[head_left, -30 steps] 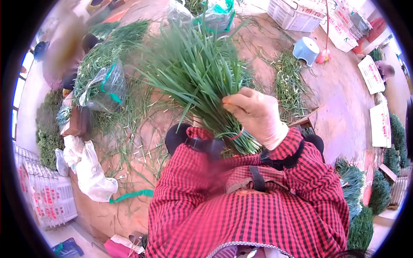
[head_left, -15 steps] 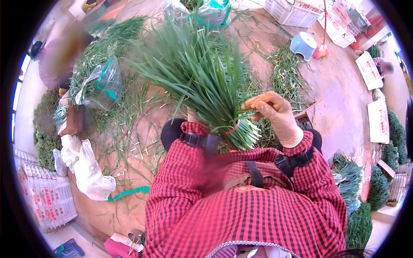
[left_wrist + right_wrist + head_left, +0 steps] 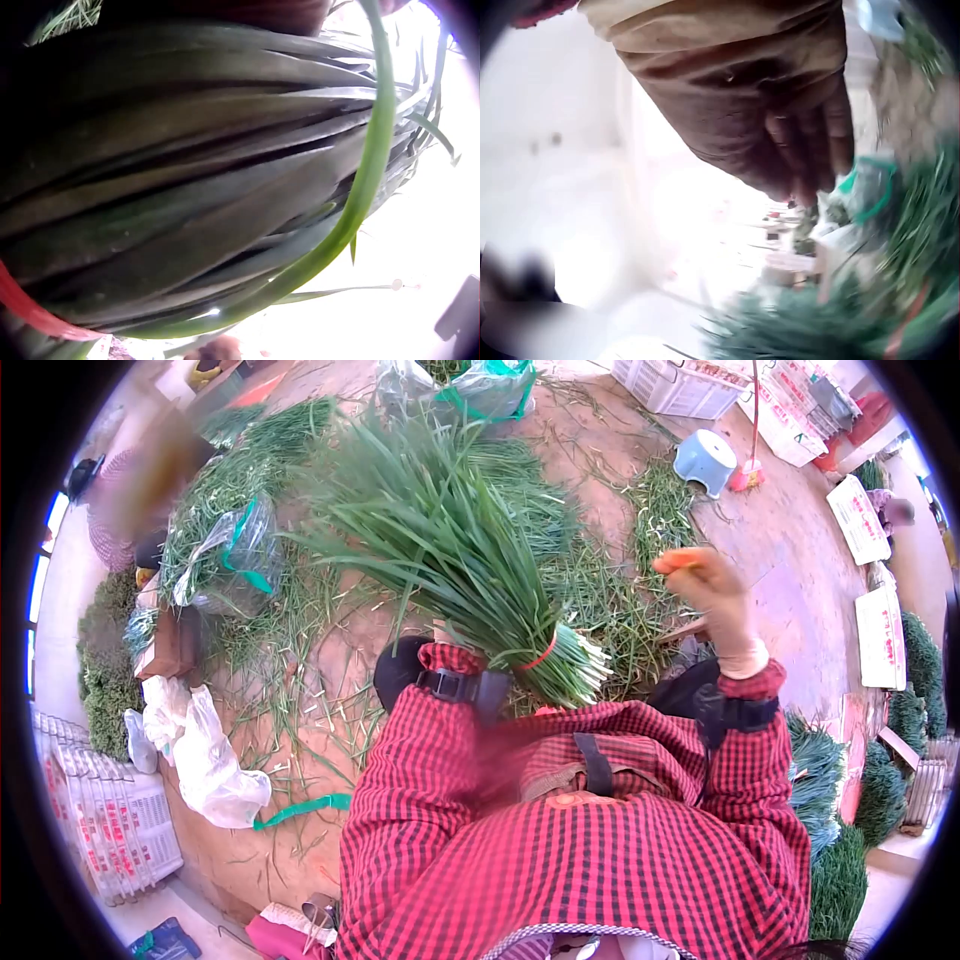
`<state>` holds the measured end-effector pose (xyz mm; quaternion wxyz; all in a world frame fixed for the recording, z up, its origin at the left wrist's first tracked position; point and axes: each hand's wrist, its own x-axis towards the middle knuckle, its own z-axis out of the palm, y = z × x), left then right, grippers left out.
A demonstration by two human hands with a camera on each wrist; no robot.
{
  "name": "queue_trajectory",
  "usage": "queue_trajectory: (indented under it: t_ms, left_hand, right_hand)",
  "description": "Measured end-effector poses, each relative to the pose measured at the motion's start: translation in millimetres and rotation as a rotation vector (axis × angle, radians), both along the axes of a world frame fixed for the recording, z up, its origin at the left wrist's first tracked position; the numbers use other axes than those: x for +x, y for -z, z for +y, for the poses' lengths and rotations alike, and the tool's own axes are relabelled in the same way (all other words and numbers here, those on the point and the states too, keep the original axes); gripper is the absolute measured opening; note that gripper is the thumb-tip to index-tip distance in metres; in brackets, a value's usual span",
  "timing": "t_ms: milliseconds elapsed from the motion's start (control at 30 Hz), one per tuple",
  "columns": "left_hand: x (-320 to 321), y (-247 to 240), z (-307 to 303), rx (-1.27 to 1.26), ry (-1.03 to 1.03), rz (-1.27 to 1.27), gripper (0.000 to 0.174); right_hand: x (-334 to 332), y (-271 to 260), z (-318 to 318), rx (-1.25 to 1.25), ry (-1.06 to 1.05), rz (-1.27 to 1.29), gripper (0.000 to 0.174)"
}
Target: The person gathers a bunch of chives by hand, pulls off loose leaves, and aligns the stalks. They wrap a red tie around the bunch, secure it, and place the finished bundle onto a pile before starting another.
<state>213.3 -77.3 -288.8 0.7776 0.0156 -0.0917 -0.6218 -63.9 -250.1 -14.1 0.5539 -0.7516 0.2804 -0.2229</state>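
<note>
A thick bunch of garlic chives (image 3: 470,570), tied near its white cut ends with a red band (image 3: 541,651), slants up and left in front of the body. My left hand (image 3: 447,632) grips it from beneath, mostly hidden by the leaves. Close up in the left wrist view, the leaves (image 3: 187,165) run across the picture, and one bright blade (image 3: 371,169) curves loose. To the right of the cut ends, my gloved right hand (image 3: 715,600) is raised and blurred, its orange fingertips bent loosely. The right wrist view shows nothing held in that hand.
Loose chives (image 3: 265,470) and trimmings cover the floor at left. A blue stool (image 3: 706,462), white crates (image 3: 680,388) and plastic bags (image 3: 215,765) stand or lie around. Stacked chives (image 3: 838,885) are at the right. Another person (image 3: 120,520) sits at the far left.
My right hand has left the bunch near the red band and moved right and up, away from it. The left hand keeps its hold, and the bunch stays almost in place.
</note>
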Motion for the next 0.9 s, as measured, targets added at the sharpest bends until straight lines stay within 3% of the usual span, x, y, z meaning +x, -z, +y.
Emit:
queue_trajectory:
  t_ms: [67, 100, 133, 167, 200, 267, 333, 367, 467, 533, 600, 633, 700, 833, 900]
  left_hand:
    - [-9, -28, -4, 0.009, 0.021, 0.094, 0.059]
    - [-13, -40, -5, 0.019, 0.03, 0.185, 0.063]
    - [-17, -54, -9, 0.052, -0.027, 0.114, 0.062]
    - [-24, -67, -13, 0.089, -0.083, 0.041, 0.062]
    - [-30, -73, -17, 0.129, -0.138, -0.032, 0.062]
    - [-36, -83, -22, 0.187, -0.251, -0.185, 0.062]
    - [-45, -123, -17, 0.243, -0.334, -0.359, 0.062]
    - [-46, -135, -20, 0.317, -0.302, -0.088, 0.064]
    - [-38, -112, -12, -0.025, 0.127, 0.682, 0.055]
    - [-44, -109, -16, 0.044, 0.175, 0.539, 0.053]
    - [-60, -109, -31, 0.393, -0.018, -0.262, 0.055]
    - [-73, -114, -20, 0.45, -0.12, -0.459, 0.049]
    - [-76, -116, -22, 0.503, -0.109, -0.506, 0.047]
    - [-67, -125, -22, 0.554, -0.163, -0.402, 0.048]
    - [-68, -140, -14, 0.618, -0.202, -0.396, 0.047]
  right_hand:
    - [7, 32, 3, -0.166, -0.123, 0.346, 0.093]
    - [18, 33, 18, -0.109, -0.21, 0.431, 0.109]
    - [31, 45, 31, -0.012, -0.294, 0.385, 0.115]
    - [47, 57, 45, 0.041, -0.31, 0.285, 0.111]
    - [70, 55, 63, 0.23, -0.295, 0.087, 0.093]
    - [94, 56, 68, 0.166, -0.174, 0.075, 0.066]
    - [96, 85, 46, 0.273, -0.075, 0.005, 0.048]
    - [92, 92, 39, 0.297, -0.011, -0.026, 0.044]
    - [75, 80, 29, 0.324, 0.109, 0.006, 0.041]
    - [67, 84, 19, 0.423, 0.146, -0.136, 0.035]
    - [66, 81, 15, 0.346, 0.067, -0.062, 0.034]
    - [66, 77, 21, 0.319, 0.038, -0.026, 0.033]
    - [69, 66, 34, 0.258, -0.024, 0.045, 0.031]
    - [57, 95, 21, 0.292, 0.054, -0.02, 0.033]
    - [43, 96, 13, 0.372, 0.153, 0.065, 0.034]
